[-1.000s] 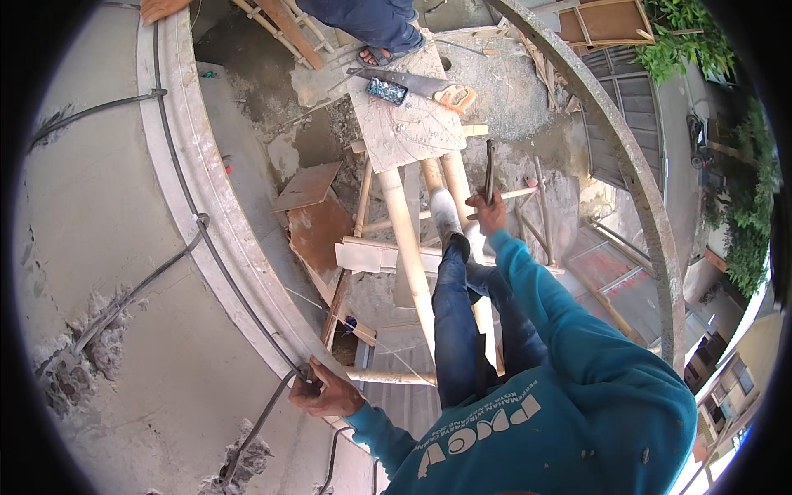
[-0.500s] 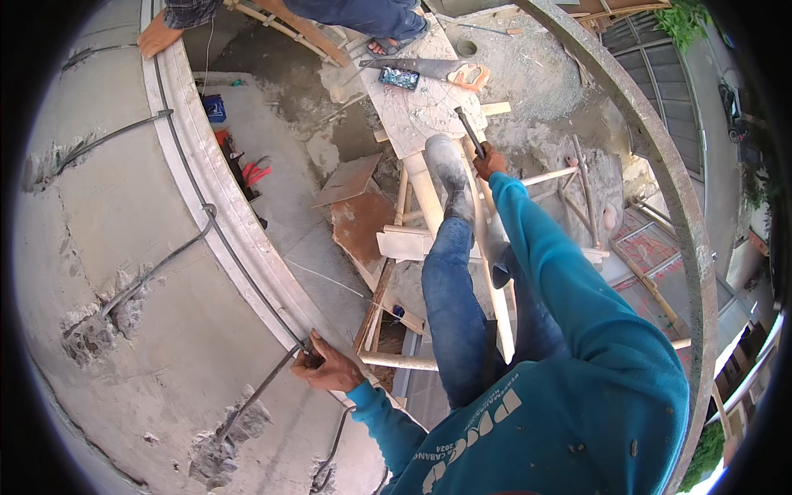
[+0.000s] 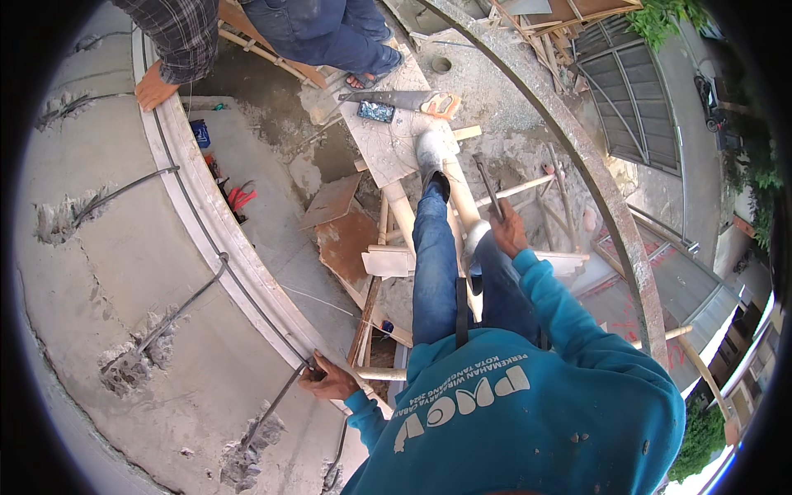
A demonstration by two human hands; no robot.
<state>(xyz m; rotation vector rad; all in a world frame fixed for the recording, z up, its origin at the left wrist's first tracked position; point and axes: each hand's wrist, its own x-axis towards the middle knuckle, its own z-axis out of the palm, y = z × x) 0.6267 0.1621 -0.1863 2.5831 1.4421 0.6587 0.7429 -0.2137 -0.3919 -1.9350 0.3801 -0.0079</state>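
Observation:
My left hand (image 3: 333,381) is closed on the thin steel reinforcing bar (image 3: 266,307), where a bent bar (image 3: 272,407) sticking out of the concrete meets it. The bar runs along the pale curved edge strip (image 3: 237,262) of the slab. In my right hand (image 3: 510,228), held out over my legs, is a short dark metal bar tool (image 3: 487,183) with a small head at its far end; its exact kind is unclear. At the far left, a co-worker's hand (image 3: 154,87) rests on the same edge strip.
A board (image 3: 392,153) below carries a handsaw (image 3: 404,101) and a phone (image 3: 376,112); my boot (image 3: 430,148) and the co-worker's foot (image 3: 360,81) stand on it. Wooden poles (image 3: 399,213) support it. A curved concrete rim (image 3: 569,136) arcs on the right. Several bent bars protrude from the slab (image 3: 82,285).
My right hand has drawn back toward my body with the bar tool. The view has shifted, showing more of the co-worker's sleeve. My left hand stays on the reinforcing bar.

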